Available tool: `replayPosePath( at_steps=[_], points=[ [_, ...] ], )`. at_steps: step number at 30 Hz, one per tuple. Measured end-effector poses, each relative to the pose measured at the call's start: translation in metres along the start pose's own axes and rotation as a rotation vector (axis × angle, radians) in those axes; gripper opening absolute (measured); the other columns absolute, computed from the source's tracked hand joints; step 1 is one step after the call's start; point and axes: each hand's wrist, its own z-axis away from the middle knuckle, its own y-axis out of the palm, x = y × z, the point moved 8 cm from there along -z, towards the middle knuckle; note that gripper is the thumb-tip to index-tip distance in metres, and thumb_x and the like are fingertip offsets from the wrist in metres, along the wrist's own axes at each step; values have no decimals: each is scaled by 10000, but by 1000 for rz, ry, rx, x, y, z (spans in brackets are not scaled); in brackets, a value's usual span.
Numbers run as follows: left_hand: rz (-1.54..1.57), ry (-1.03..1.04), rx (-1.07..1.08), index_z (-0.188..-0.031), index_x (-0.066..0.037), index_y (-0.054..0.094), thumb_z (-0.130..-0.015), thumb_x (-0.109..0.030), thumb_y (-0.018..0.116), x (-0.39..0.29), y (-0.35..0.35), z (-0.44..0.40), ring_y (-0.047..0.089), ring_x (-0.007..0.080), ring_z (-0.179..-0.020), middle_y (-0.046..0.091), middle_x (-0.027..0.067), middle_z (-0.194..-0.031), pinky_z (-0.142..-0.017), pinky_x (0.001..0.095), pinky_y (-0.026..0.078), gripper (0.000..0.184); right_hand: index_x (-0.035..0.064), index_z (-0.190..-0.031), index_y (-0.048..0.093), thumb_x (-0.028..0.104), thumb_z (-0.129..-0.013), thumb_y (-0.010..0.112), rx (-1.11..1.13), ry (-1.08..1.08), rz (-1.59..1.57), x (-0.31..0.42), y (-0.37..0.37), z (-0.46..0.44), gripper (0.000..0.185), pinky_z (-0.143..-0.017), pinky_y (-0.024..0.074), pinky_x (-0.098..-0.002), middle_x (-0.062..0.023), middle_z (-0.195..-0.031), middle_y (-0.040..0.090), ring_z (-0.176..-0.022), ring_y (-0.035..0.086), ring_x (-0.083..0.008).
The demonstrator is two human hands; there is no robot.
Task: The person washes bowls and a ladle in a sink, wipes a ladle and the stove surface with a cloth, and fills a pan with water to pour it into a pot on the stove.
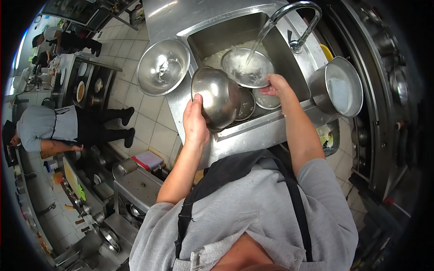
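My left hand (195, 119) grips the rim of a steel mixing bowl (216, 101), tilted with its outside facing up, over the sink's near left edge. Under the running faucet (298, 13), a second steel bowl (239, 67) holds splashing water. My right hand (276, 85) has its thumb at that bowl's rim, the other fingers partly hidden along its side. Below these, a smaller metal bowl (245, 106) and another round metal piece (267, 99) lie in the sink (289, 67). Pale scraps float or lie around them.
A large steel bowl (156, 74) rests at the counter's left edge. To the right stands a deep metal pot (321, 88) with something whitish inside. A bin with green scraps (324, 135) sits below. Co-workers (49, 128) stand at counters on the left.
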Motion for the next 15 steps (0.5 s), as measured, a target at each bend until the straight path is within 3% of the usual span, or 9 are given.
replayPosePath(
  at_steps=[2, 4, 5, 8, 12, 14, 15],
  points=[
    [7, -15, 6, -1153, -23, 588, -1009, -284, 512, 1, -1, 0, 616, 126, -923, 660, 54, -1045, -825, 267, 485, 307, -3, -1298, 468, 194, -922, 446, 4, 15, 103, 8, -3, 8, 426, -780, 557, -488, -217, -1133, 640, -889, 695, -361],
    [16, -26, -1, -1147, -28, 596, -999, -264, 536, -2, -1, 3, 620, 120, -906, 666, 49, -1032, -812, 261, 489, 285, 20, -1313, 448, 174, -871, 476, -517, -455, 1105, 62, -12, 36, 469, -772, 560, -463, -221, -1099, 643, -886, 689, -372],
    [-25, -41, 1, -1147, -30, 600, -984, -239, 564, -3, 1, 6, 620, 118, -905, 667, 48, -1036, -813, 263, 490, 267, 63, -1358, 425, 166, -858, 483, -630, -638, 1272, 66, -7, 36, 514, -781, 543, -468, -226, -1135, 626, -903, 673, -391],
    [-48, -41, -22, -1146, -29, 606, -944, -174, 629, -27, 8, 15, 619, 115, -911, 666, 53, -1056, -824, 269, 494, 251, 57, -1372, 402, 101, -880, 465, -679, -691, 1353, 78, 3, 64, 498, -813, 535, -464, -239, -1197, 592, -958, 667, -391],
    [-70, 372, 1, -1155, -17, 598, -940, -143, 634, -118, 10, 29, 615, 111, -916, 660, 57, -1061, -829, 257, 496, 251, 62, -1403, 366, 113, -887, 462, -623, -579, 1335, 74, -11, 56, 527, -831, 529, -461, -248, -1236, 572, -985, 658, -402],
    [-165, 540, 67, -1220, 2, 559, -954, -150, 615, -162, 11, 33, 615, 146, -1017, 642, 100, -1134, -912, 281, 478, 311, 69, -1412, 360, 146, -892, 486, -624, -537, 1313, 69, -18, 50, 541, -848, 523, -457, -260, -1214, 584, -1004, 647, -412],
    [-330, 608, 74, -1183, 8, 580, -951, -130, 622, -180, 15, 32, 596, 106, -947, 646, 63, -1064, -855, 240, 465, 274, 68, -1413, 356, 156, -891, 492, -632, -514, 1265, 63, -25, 38, 547, -819, 535, -455, -254, -1168, 605, -966, 665, -394]
  ],
)
